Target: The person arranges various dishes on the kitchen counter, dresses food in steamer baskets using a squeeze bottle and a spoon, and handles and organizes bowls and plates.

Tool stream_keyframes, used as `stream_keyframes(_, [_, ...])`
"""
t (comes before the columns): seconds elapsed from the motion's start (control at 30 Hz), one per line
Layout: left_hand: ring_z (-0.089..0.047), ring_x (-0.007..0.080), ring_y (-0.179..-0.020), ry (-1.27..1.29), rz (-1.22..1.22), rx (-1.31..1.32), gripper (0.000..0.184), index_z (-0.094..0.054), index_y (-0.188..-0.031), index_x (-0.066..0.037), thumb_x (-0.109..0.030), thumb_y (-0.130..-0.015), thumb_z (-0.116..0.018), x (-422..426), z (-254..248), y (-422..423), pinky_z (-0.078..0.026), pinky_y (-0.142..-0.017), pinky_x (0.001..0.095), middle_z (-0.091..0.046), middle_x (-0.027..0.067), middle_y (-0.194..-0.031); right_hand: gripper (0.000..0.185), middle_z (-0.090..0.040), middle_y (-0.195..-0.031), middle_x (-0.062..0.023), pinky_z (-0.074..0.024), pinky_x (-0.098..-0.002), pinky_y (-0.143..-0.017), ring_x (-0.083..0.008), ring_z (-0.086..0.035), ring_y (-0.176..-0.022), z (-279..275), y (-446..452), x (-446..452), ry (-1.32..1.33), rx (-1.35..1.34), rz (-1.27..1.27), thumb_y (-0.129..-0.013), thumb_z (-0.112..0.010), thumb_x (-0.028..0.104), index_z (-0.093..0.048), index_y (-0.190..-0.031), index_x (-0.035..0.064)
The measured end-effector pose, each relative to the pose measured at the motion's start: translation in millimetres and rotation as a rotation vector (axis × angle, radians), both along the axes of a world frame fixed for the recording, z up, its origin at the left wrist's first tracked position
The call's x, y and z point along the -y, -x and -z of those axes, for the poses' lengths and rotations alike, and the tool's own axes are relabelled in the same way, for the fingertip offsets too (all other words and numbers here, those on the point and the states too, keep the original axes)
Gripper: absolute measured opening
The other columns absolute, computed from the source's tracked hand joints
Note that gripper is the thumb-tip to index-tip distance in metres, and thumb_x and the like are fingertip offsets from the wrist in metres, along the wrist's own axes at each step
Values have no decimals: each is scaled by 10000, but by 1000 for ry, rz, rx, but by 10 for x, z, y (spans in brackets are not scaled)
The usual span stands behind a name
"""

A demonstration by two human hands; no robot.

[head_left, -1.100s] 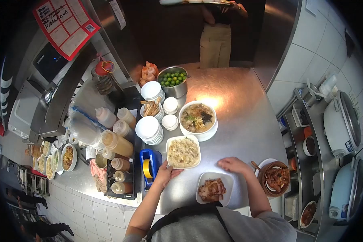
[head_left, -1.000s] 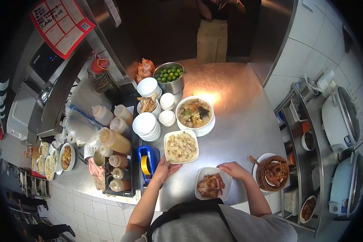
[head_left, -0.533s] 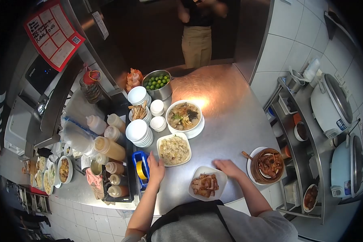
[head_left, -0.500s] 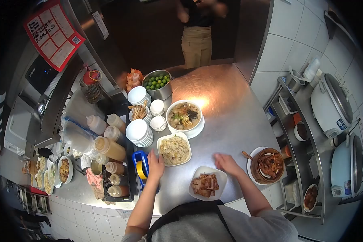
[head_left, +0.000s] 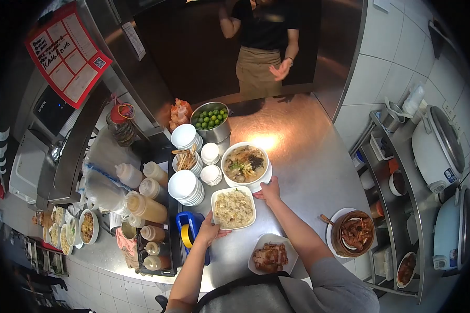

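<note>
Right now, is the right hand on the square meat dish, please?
No, the right hand is at the plate under the soup bowl.

the metal surface (head_left: 308, 172) carries a white rice dish (head_left: 240, 227), a plate (head_left: 265, 180) under the soup bowl (head_left: 245, 183), a meat dish (head_left: 291, 255), a saucer (head_left: 330, 238) under a brown pot (head_left: 339, 242), a steel pot (head_left: 216, 135) and a blue tape dispenser (head_left: 196, 221); small bowls (head_left: 211, 175) probably stand on it too.

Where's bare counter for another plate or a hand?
Bare: the steel counter right of and beyond the soup bowl; also between the right forearm and brown pot. Crowded: left side, with squeeze bottles, bowl stacks and tape dispenser.
</note>
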State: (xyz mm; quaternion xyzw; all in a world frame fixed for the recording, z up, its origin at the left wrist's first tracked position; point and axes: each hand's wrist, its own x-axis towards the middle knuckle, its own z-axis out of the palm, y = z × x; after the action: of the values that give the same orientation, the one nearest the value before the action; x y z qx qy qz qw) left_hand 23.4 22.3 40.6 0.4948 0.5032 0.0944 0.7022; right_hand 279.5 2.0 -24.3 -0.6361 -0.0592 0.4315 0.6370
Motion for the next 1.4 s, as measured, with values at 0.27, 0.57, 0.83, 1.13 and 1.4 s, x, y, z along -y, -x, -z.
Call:
stream_keyframes(0.27, [-661,274,-823,58,-21,58,651,-78,-1419,-162,50,-882,-378,-117,-12,-339,-571,-671,312,-595,207,-1057,335,-553,-915,-148,-538,-363,-472,-247,-619,-612,304,-166,-419,26,177,143,-799,-539,-37,-362,-1071,47])
stream_keyframes(0.57, [-667,258,-796,87,-38,36,661,-63,-1416,-188,39,-884,-384,-432,11,-567,-567,-638,310,-605,184,-1056,312,-571,-900,-131,-530,-358,-543,-252,-617,-725,841,-473,-935,8,253,120,-815,-537,1,-386,-1087,29])
stream_keyframes(0.83, [-658,258,-784,-57,65,-83,631,-38,-1421,-159,-65,-920,-411,-371,42,-442,-561,-660,337,-584,202,-1057,350,-637,-914,-191,-476,-388,-751,-257,-629,-851,-325,-364,343,334,716,-812,-897,-438,314,-568,-978,0])
stream_keyframes(1.13, [-542,272,-1079,549,610,83,579,-189,-1402,-96,-287,-928,-461,851,18,89,-454,-920,360,-503,134,-1215,244,-612,-894,-206,-461,-430,-748,-370,-589,-848,-495,287,2223,186,811,-779,-899,-448,243,-562,-983,44])
stream_keyframes(1.4, [-538,263,-1091,333,184,267,513,-174,-1395,-59,-231,-962,-388,448,-134,-245,-464,-890,316,-501,184,-1217,184,-597,-802,-230,-466,-419,-667,-394,-596,-772,-306,101,2135,276,835,-284,-900,-456,152,-570,-959,20])
